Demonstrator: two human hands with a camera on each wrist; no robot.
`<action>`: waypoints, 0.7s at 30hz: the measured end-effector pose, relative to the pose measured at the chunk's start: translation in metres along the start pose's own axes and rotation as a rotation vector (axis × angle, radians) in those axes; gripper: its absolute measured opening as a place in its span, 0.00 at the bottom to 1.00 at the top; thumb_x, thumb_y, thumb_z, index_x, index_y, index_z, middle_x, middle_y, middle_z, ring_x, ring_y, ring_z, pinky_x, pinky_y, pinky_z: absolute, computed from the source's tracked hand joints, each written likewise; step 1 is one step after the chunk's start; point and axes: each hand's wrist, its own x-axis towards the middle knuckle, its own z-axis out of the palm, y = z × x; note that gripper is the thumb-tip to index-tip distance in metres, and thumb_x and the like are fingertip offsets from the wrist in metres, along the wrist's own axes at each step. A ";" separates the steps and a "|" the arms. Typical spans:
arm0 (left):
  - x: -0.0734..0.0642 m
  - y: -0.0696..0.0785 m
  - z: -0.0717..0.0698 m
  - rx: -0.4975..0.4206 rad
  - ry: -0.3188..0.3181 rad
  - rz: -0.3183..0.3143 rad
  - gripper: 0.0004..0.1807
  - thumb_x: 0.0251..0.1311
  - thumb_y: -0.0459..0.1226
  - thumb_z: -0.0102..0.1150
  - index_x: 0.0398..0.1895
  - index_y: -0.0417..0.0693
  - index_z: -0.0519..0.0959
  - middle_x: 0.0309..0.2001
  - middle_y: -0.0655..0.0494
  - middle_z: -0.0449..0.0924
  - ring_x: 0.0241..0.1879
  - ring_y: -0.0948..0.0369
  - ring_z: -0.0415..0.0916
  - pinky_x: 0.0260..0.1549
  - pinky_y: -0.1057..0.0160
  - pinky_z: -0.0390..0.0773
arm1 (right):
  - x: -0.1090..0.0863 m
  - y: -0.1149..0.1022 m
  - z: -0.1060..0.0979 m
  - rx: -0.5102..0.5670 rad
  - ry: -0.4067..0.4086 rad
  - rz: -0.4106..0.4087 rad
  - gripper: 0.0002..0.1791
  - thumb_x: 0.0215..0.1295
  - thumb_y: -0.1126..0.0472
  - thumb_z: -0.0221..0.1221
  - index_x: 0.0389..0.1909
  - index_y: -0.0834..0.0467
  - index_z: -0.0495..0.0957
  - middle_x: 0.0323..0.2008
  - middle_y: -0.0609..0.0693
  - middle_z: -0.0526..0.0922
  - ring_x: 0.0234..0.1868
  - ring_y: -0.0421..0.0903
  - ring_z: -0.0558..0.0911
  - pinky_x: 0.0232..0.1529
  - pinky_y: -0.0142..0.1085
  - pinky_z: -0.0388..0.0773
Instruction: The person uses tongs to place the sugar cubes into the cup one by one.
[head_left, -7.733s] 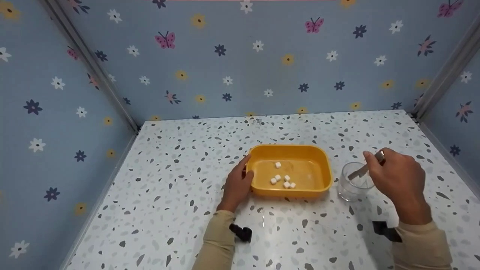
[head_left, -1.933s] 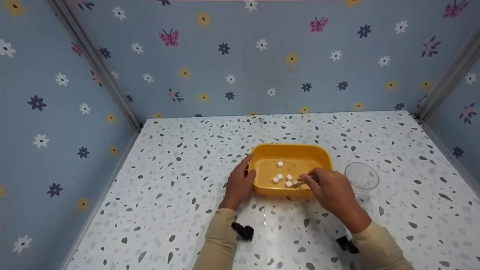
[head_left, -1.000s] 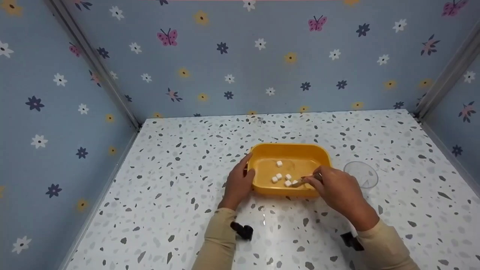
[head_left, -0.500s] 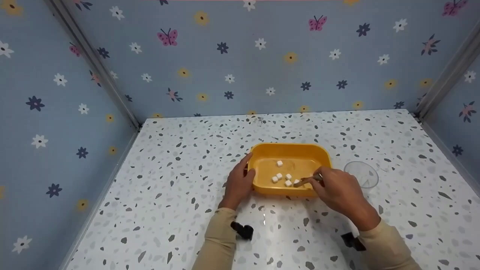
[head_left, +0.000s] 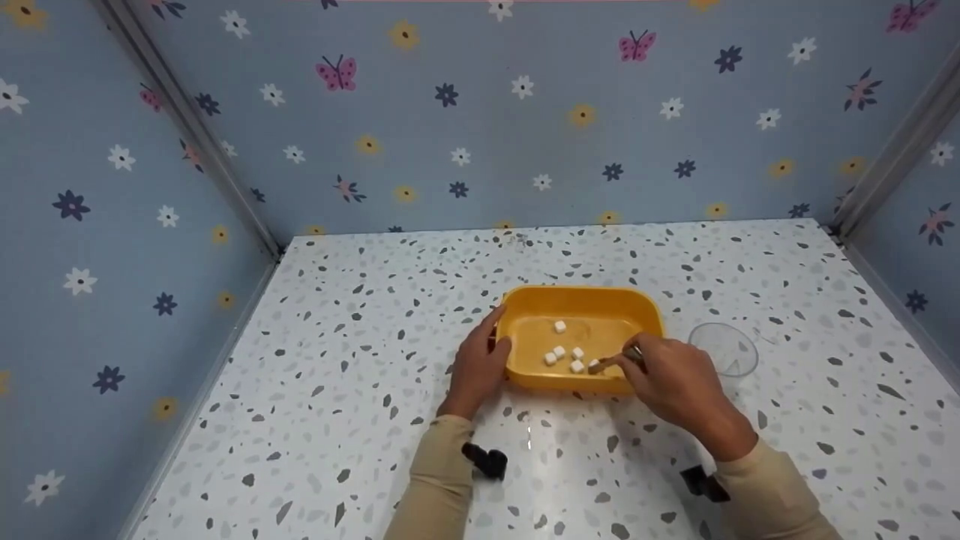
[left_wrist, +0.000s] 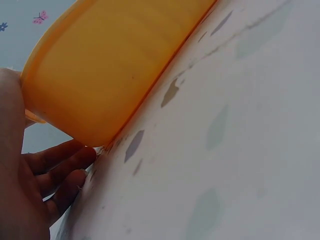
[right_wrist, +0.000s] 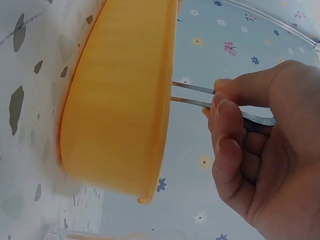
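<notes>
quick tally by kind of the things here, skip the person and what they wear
White cubes: 6
Yellow tray: 1
Glass: 1
Tweezers: 1
Total: 9

We've got six white cubes, one yellow tub, one clear glass and one pair of metal tweezers, which shows us two prongs from the right wrist. Hands, we make it two: one left hand and one right hand. Two tan sleeves too, plus two black wrist mounts. We're also seeing three flowery walls, three pink butterflies on the back one, two metal posts and just one speckled tabletop.
</notes>
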 end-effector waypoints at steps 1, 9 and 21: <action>0.000 0.000 0.000 0.000 0.000 -0.001 0.31 0.69 0.43 0.50 0.76 0.69 0.63 0.60 0.58 0.75 0.52 0.59 0.72 0.57 0.54 0.71 | 0.000 0.000 0.000 0.002 0.002 -0.001 0.09 0.64 0.58 0.68 0.35 0.60 0.81 0.20 0.44 0.73 0.20 0.42 0.68 0.23 0.38 0.67; 0.001 0.000 0.000 -0.010 -0.013 0.001 0.31 0.70 0.43 0.49 0.76 0.69 0.62 0.64 0.59 0.73 0.53 0.60 0.72 0.59 0.53 0.70 | 0.000 0.002 0.000 -0.007 0.035 -0.022 0.07 0.64 0.60 0.67 0.35 0.59 0.80 0.19 0.43 0.71 0.19 0.42 0.67 0.22 0.38 0.65; 0.000 0.000 0.001 -0.004 -0.002 0.004 0.31 0.70 0.43 0.49 0.76 0.67 0.63 0.61 0.56 0.75 0.52 0.59 0.73 0.58 0.53 0.71 | 0.001 0.004 -0.004 -0.025 0.089 -0.037 0.08 0.64 0.60 0.66 0.36 0.61 0.81 0.19 0.45 0.72 0.19 0.42 0.68 0.22 0.37 0.68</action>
